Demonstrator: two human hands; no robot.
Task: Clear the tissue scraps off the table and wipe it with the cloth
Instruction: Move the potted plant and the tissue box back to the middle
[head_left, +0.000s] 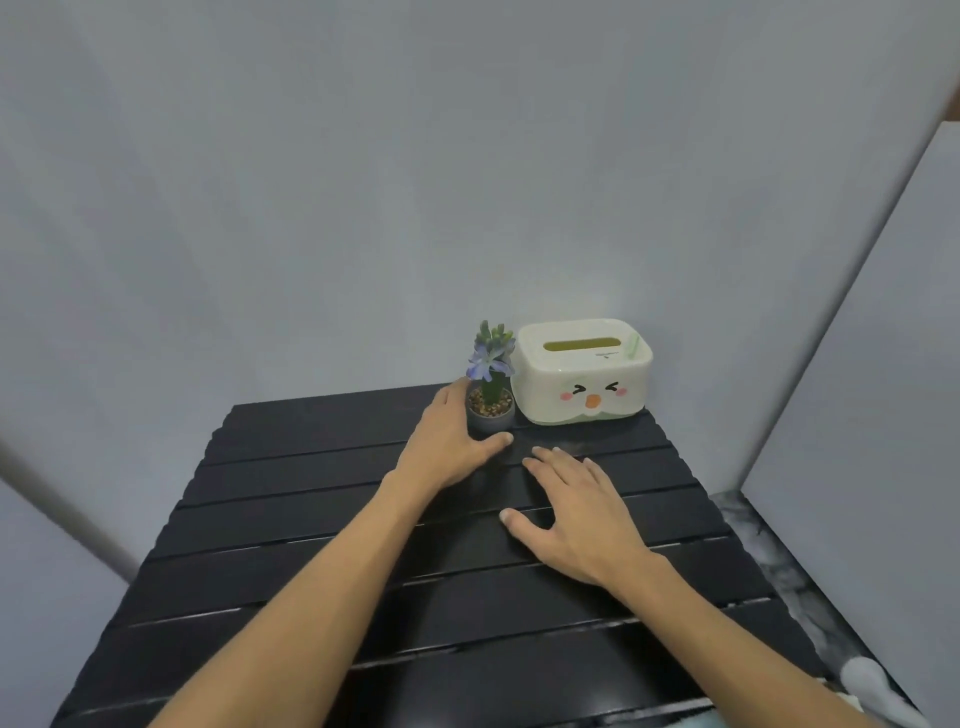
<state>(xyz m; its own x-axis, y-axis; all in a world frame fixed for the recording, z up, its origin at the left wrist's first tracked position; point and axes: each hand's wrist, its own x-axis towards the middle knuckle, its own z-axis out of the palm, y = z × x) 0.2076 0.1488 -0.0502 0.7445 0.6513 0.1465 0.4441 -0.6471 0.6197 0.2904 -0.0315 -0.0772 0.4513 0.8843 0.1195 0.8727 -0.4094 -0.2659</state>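
Observation:
The black slatted table (291, 525) fills the lower half of the head view. My left hand (447, 441) lies on it with fingers spread, its fingers beside the small grey pot of the plant (491, 410), touching or nearly touching it. My right hand (576, 519) rests flat on the slats near the middle, fingers apart, holding nothing. I see no tissue scraps on the table. A pale crumpled thing (872, 686), cloth or tissue, shows at the bottom right corner past the table edge.
A white tissue box (582, 379) with a cartoon face stands at the back right, next to the plant with blue flowers. Grey walls close the back and right side. A marbled floor strip (769, 561) runs along the table's right edge.

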